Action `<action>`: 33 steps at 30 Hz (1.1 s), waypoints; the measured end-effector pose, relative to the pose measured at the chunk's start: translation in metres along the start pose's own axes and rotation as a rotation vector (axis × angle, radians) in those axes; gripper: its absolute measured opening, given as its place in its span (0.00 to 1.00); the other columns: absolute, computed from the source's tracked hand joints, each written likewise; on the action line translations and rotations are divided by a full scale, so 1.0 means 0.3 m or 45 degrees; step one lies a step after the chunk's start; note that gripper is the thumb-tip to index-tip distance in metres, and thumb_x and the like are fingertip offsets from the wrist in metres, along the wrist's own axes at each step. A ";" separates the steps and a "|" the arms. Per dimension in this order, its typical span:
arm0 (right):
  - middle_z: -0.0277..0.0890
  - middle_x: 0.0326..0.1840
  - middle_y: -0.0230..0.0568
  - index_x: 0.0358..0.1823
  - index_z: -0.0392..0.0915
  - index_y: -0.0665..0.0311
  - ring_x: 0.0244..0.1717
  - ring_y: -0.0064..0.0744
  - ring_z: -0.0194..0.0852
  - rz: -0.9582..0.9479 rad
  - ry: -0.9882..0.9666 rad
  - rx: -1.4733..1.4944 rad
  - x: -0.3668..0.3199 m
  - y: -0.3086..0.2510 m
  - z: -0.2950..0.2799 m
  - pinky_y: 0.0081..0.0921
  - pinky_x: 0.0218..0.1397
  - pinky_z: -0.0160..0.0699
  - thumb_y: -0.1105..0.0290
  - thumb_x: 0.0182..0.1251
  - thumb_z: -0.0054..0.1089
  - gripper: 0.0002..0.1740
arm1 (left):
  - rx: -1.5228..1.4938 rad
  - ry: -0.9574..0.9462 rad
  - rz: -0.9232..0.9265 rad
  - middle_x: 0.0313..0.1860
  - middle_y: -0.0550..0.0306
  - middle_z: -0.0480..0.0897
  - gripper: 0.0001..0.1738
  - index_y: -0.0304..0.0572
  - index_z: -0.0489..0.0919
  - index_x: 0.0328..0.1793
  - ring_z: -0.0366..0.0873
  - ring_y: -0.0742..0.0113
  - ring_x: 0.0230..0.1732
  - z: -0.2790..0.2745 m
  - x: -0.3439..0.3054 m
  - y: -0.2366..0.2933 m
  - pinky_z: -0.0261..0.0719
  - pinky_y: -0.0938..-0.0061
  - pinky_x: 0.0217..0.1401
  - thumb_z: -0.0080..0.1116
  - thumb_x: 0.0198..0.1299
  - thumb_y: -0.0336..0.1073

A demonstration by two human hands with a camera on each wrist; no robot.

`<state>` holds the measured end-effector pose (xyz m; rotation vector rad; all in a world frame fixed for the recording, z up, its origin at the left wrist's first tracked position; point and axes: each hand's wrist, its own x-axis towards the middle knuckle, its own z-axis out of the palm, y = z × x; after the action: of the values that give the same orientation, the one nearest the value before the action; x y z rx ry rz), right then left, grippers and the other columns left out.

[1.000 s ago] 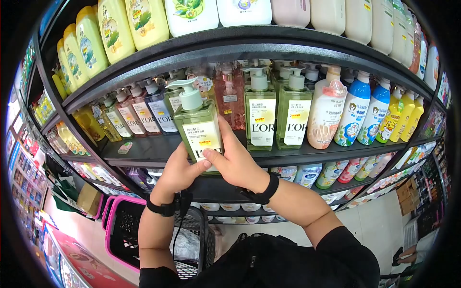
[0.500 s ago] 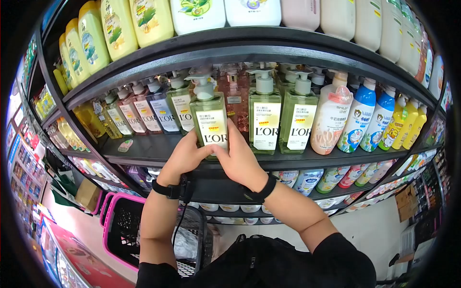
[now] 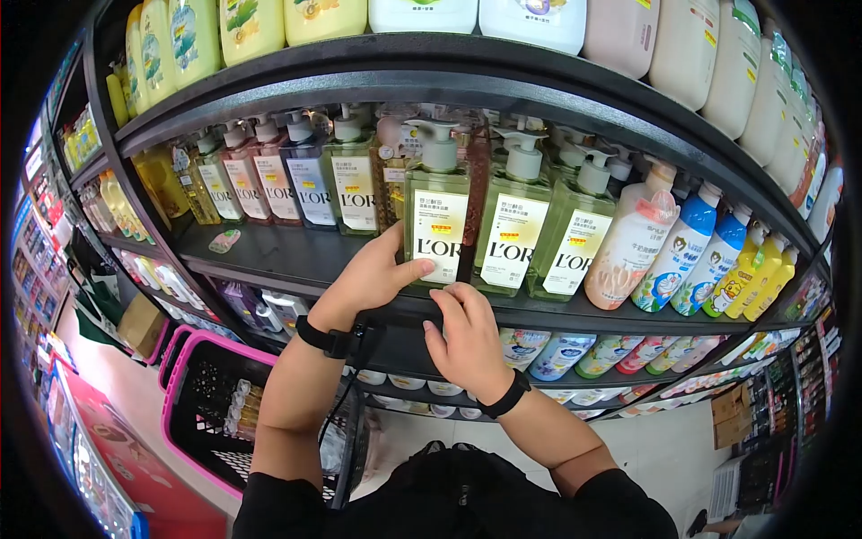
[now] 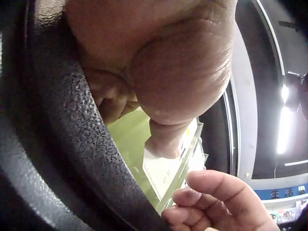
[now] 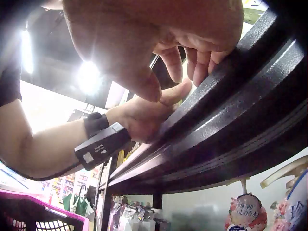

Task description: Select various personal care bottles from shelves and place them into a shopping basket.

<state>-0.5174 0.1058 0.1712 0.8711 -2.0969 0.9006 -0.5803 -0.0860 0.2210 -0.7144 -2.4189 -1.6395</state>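
A green pump bottle (image 3: pixel 437 216) of L'OR-labelled body wash stands upright at the shelf's front, left of two matching green bottles (image 3: pixel 511 235). My left hand (image 3: pixel 377 271) holds its lower left side, the thumb across the bottom of the white label. In the left wrist view, the thumb lies over the label while the other fingers are partly hidden behind the palm. My right hand (image 3: pixel 471 346) is off the bottle, just below and in front of the shelf edge, fingers loosely bent with nothing in them. The right wrist view shows its fingertips close to the black shelf lip (image 5: pixel 226 77).
More pump bottles (image 3: pixel 310 184) line the shelf to the left, with bare shelf before them. A pinkish-white bottle (image 3: pixel 631 238) and blue-capped bottles (image 3: pixel 680 251) stand right. Another shelf (image 3: pixel 431 56) overhangs close above. A pink-rimmed black basket (image 3: pixel 171 395) sits low on the left.
The green bottle, earlier held in both hands in front of the shelf, has moved right and back beside its matching bottles. My right hand has let go and drawn down; the left still holds on.
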 end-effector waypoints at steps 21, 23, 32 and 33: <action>0.73 0.51 0.50 0.46 0.79 0.70 0.52 0.54 0.74 -0.077 0.066 -0.066 -0.002 -0.006 0.039 0.45 0.57 0.74 0.78 0.52 0.67 0.17 | 0.116 -0.013 0.042 0.61 0.37 0.82 0.38 0.32 0.65 0.75 0.81 0.48 0.62 0.008 0.001 -0.004 0.76 0.64 0.64 0.67 0.65 0.43; 0.72 0.51 0.50 0.47 0.79 0.69 0.51 0.54 0.74 -0.090 0.071 -0.078 -0.003 -0.006 0.039 0.45 0.56 0.74 0.77 0.54 0.67 0.17 | 0.180 -0.005 0.024 0.61 0.36 0.81 0.38 0.32 0.66 0.75 0.81 0.47 0.62 0.008 -0.004 -0.011 0.76 0.63 0.64 0.67 0.65 0.44; 0.74 0.51 0.50 0.43 0.79 0.67 0.53 0.54 0.75 -0.093 0.026 -0.200 0.002 -0.018 0.032 0.46 0.58 0.74 0.75 0.55 0.66 0.13 | 0.231 0.571 0.278 0.60 0.38 0.80 0.32 0.30 0.71 0.69 0.78 0.44 0.61 0.012 -0.172 -0.015 0.78 0.60 0.60 0.67 0.64 0.42; 0.75 0.51 0.50 0.43 0.80 0.67 0.54 0.54 0.75 -0.090 0.025 -0.208 -0.002 -0.016 0.040 0.46 0.59 0.74 0.74 0.55 0.67 0.13 | 0.274 0.665 0.355 0.60 0.40 0.78 0.28 0.30 0.73 0.65 0.77 0.44 0.60 0.004 -0.246 -0.028 0.77 0.60 0.61 0.67 0.64 0.37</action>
<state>-0.5171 0.0939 0.1661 0.8413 -2.0768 0.6876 -0.5191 -0.1101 0.1865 -0.4837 -1.9784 -1.2422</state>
